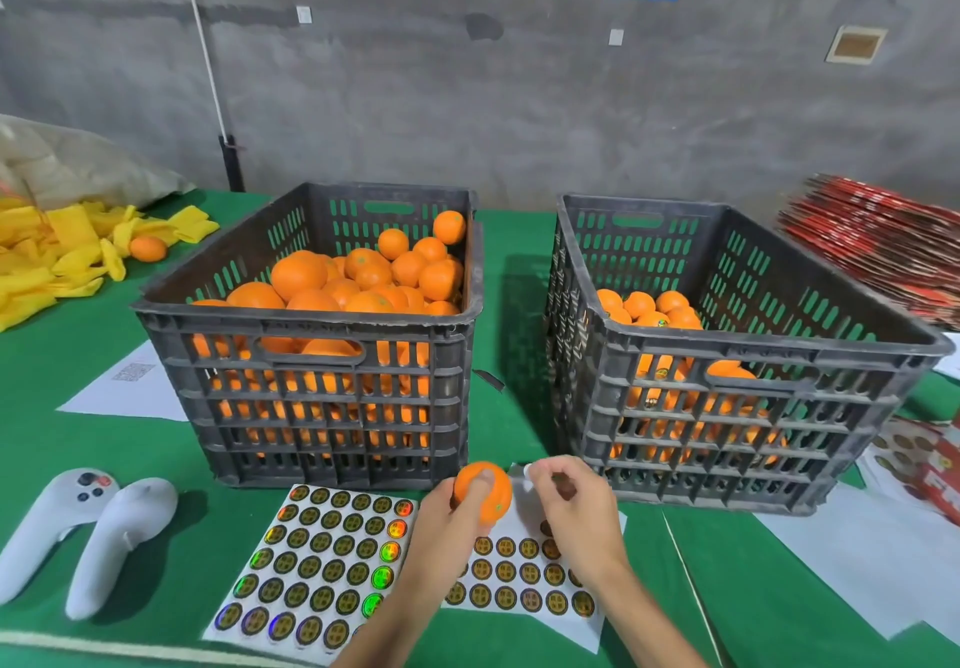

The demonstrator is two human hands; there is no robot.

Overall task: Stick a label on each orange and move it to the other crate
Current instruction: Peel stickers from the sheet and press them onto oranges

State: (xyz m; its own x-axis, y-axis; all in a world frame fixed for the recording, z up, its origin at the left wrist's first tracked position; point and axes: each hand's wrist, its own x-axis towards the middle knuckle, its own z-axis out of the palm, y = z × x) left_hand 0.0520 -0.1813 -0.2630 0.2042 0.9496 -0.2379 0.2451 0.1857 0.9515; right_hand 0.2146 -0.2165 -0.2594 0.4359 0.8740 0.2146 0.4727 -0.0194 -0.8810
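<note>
while the hands meet: near edge of the table, just in front of the gap between the two crates.
left hand [441, 522]: closed round one orange [483, 490], thumb pressed on its top, held above the sticker sheets.
right hand [566, 498]: fingers pinched together just right of the orange; something small and pale shows at the fingertips, too small to tell if it is a label.
left crate [311, 397]: dark slatted plastic, heaped with oranges to near its rim.
right crate [727, 407]: same kind, well apart from the left one, only partly filled; some fruit in it carries small stickers.
open room: a green strip runs between the crates; both tops are open.
sticker sheets [322, 558]: two white sheets of round dark-and-gold labels lie flat under the hands, the right one partly hidden by them.
table [93, 454]: green cloth, with two grey controllers [83, 537] near left and yellow foam sleeves [57, 256] far left.
room: bare grey wall, blue posters cut off at the top.
hard to make out: red stacked packaging [883, 251] far right, blurred.
</note>
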